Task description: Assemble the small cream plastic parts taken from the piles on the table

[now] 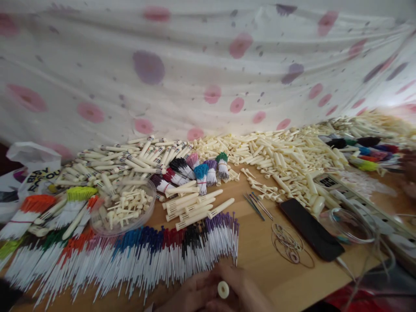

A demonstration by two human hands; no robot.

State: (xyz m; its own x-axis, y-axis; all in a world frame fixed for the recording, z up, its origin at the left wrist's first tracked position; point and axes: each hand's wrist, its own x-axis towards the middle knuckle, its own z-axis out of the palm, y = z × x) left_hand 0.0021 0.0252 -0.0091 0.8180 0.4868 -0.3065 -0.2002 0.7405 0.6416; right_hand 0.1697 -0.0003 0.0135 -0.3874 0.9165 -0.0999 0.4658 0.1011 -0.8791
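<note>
At the bottom edge, my right hand [243, 289] is closed around a cream plastic pen barrel [223, 289], whose round end with a hole faces up. My left hand [191, 294] is curled against the same barrel from the left; its fingertips are partly hidden. Just beyond the hands lies a long row of pen refills [146, 260], white with tops grouped by colour. Several slotted cream barrels [195, 208] lie behind that row. A clear plastic bowl [151, 197] holds small cream pen parts [128, 206].
Bundled refills [201, 177] lie before a large heap of cream pen parts [276, 151]. Tweezers [255, 206], rubber bands [289, 245], a black phone [312, 229] and a power strip [360, 212] lie to the right. Another person's hand [408, 167] shows at the right edge.
</note>
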